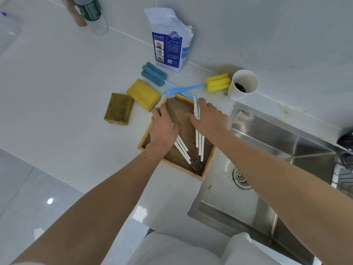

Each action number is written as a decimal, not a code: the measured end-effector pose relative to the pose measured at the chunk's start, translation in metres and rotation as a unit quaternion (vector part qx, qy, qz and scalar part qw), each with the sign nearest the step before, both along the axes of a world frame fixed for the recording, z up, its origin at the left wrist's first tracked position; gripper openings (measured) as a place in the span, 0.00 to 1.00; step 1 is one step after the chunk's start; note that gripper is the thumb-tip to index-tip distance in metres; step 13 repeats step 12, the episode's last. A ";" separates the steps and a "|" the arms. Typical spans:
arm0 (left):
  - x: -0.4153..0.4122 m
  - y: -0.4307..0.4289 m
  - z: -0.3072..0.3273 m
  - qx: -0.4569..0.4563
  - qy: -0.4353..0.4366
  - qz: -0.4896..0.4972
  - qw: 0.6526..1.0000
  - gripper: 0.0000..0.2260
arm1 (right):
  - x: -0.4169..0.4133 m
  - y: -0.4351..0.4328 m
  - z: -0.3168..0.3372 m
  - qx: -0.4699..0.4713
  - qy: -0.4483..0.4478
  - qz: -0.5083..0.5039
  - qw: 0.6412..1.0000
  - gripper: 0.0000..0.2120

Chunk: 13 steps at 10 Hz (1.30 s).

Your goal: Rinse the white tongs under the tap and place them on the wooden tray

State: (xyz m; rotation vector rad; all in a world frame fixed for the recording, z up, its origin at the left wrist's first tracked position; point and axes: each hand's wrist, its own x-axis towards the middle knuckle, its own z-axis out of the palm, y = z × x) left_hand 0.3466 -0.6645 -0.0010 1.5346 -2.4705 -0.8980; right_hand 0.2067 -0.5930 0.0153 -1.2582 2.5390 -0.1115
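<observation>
Several white tongs (pixel 199 144) with wire hinge loops lie spread in a V inside the wooden tray (pixel 209 161), which sits on the white counter beside the sink. My left hand (pixel 163 129) lies over the left arms of the tongs, fingers curled near the tray's far left rim. My right hand (pixel 207 117) covers the right arms and pinches a white tong tip (pixel 196 109) that sticks up between its fingers. The tongs' far ends are hidden under both hands.
A steel sink (pixel 267 150) with a drain (pixel 241 178) lies to the right. Behind the tray are two yellow sponges (pixel 143 93), a blue sponge brush (pixel 153 73), a yellow sponge brush (pixel 216 84), a white cup (pixel 242 85) and a blue-white pouch (pixel 169 39). Bottles (pixel 89 12) stand far left.
</observation>
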 end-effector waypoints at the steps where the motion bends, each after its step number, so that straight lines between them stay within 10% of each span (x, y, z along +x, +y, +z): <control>1: -0.002 -0.002 0.001 0.000 0.010 0.022 1.000 0.29 | 0.000 -0.005 0.002 -0.012 0.031 -0.010 0.999 0.20; 5: -0.001 -0.015 -0.004 0.010 0.059 0.073 0.995 0.15 | -0.006 -0.014 0.001 -0.005 -0.037 0.037 0.999 0.24; 13: 0.008 0.001 0.001 -0.018 0.035 0.065 0.997 0.22 | -0.003 0.004 0.000 -0.045 -0.074 0.016 0.996 0.23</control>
